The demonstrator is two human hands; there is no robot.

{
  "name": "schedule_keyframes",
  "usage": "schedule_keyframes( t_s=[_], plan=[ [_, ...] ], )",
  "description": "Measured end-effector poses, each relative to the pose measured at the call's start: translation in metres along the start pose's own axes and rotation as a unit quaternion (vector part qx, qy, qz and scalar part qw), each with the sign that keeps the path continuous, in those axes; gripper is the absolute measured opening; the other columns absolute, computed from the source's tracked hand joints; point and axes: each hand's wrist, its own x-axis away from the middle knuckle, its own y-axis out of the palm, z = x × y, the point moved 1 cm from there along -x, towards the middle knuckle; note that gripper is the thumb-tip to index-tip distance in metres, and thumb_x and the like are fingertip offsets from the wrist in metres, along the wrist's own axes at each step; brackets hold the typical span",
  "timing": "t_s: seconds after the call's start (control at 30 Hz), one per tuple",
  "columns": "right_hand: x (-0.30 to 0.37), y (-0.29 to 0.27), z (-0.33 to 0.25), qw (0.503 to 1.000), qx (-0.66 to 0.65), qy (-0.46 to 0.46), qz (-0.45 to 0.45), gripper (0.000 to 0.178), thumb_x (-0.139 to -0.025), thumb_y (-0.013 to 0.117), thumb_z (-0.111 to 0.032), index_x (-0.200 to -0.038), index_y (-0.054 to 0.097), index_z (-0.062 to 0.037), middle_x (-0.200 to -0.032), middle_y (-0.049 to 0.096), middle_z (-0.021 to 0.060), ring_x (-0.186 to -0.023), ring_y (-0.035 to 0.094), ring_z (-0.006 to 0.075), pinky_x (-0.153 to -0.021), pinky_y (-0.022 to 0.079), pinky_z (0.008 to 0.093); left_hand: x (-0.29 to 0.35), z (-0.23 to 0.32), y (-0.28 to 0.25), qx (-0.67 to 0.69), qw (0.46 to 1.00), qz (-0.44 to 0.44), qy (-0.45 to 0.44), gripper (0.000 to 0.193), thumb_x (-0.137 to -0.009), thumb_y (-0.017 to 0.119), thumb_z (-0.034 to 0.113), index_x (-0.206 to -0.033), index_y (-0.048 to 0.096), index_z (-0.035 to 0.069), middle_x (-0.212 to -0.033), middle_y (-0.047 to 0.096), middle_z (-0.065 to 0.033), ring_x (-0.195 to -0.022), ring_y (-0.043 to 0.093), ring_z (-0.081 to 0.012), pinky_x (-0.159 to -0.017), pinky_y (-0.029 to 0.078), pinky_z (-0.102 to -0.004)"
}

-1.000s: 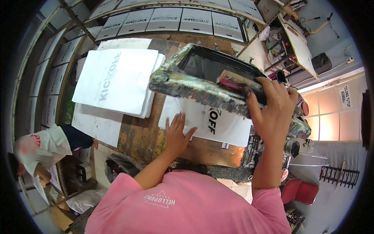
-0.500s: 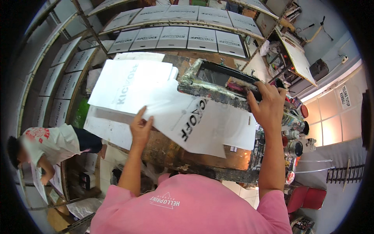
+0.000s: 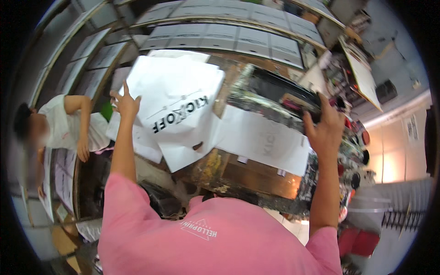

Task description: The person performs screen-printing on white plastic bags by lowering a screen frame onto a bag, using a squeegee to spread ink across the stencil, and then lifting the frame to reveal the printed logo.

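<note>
My left hand point(image 3: 125, 104) has the left edge of a white plastic bag point(image 3: 183, 87) with a large black print, its index finger stretched out and its thumb over the bag. The bag lies across a stack of white bags, its near end lifted and creased beside a handle hole. My right hand point(image 3: 326, 126) grips the right end of a paint-crusted screen printing frame point(image 3: 245, 98), thumb on the near side. Inside the frame lies a reddish squeegee point(image 3: 293, 103). Below it, a white sheet point(image 3: 268, 142) with a faint grey print lies on the stained work board point(image 3: 256, 176).
Racks of printed white bags point(image 3: 215, 41) stand beyond the table and to the left. A co-worker in a white shirt point(image 3: 57, 121) bends at the left rack. Paint jars point(image 3: 350, 178) crowd the table's right side, and a red chair point(image 3: 364, 240) stands lower right.
My left hand has drawn the printed bag leftward from the board onto the stack, uncovering the faintly printed sheet. My right hand stays on the frame. The co-worker has turned and raised an arm.
</note>
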Motion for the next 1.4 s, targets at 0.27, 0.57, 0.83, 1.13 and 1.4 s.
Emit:
schedule_keyframes(
  t_s=[0.27, 0.57, 0.83, 1.13, 1.4],
  plan=[
    [0.106, 0.056, 0.012, 0.935, -0.08, -0.093, -0.334, 0.051, -0.087, 0.072, -0.022, -0.133, 0.059, -0.005, -0.114, 0.063, 0.0154, -0.105, 0.059, 0.0352, -0.089, 0.045, 0.0503, 0.297, 0.126, -0.167, 0.792, 0.169, -0.531, -0.25, 0.085, -0.102, 0.043, 0.071, -0.159, 0.031, 0.01, -0.154, 0.047, -0.0167, -0.142, 0.048, -0.0333, -0.119, 0.037, -0.0558],
    [0.029, 0.299, 0.112, 0.967, -0.069, -0.099, -0.225, 0.042, -0.092, 0.064, -0.016, -0.134, 0.06, -0.0191, -0.107, 0.067, 0.0131, -0.102, 0.065, 0.034, -0.082, 0.054, 0.0471, 0.349, 0.116, -0.084, 0.614, 0.34, -0.63, -0.332, 0.092, -0.099, 0.037, 0.079, -0.158, 0.032, 0.01, -0.147, 0.052, -0.0182, -0.133, 0.056, -0.0352, -0.109, 0.048, -0.0517],
    [0.027, 0.338, 0.12, 0.97, -0.066, -0.012, -0.233, 0.03, -0.092, 0.071, -0.038, -0.114, 0.066, -0.0184, -0.104, 0.068, 0.0096, -0.102, 0.066, 0.0353, -0.083, 0.058, 0.0509, 0.354, 0.116, -0.087, 0.651, 0.368, -0.585, -0.314, 0.083, -0.102, 0.04, 0.073, -0.145, 0.048, 0.003, -0.129, 0.065, -0.0178, -0.112, 0.069, -0.0294, -0.097, 0.057, -0.0478],
    [0.202, 0.144, -0.008, 0.934, -0.117, -0.03, -0.336, 0.048, -0.081, 0.081, -0.032, -0.123, 0.065, -0.0148, -0.102, 0.062, 0.0082, -0.094, 0.063, 0.0322, -0.072, 0.057, 0.0463, 0.363, 0.111, -0.071, 0.67, 0.321, -0.605, -0.287, 0.083, -0.099, 0.045, 0.076, -0.138, 0.054, 0.003, -0.118, 0.068, -0.018, -0.103, 0.07, -0.0288, -0.096, 0.057, -0.0468],
    [0.231, 0.162, -0.019, 0.94, -0.168, 0.046, -0.293, 0.042, -0.086, 0.078, -0.033, -0.122, 0.066, -0.0151, -0.102, 0.065, 0.0066, -0.098, 0.063, 0.0296, -0.077, 0.057, 0.0438, 0.376, 0.128, -0.036, 0.608, 0.28, -0.618, -0.411, 0.131, -0.081, 0.052, 0.092, -0.163, 0.01, -0.002, -0.163, 0.021, -0.0301, -0.15, 0.03, -0.0442, -0.12, 0.038, -0.0532]
  ],
)
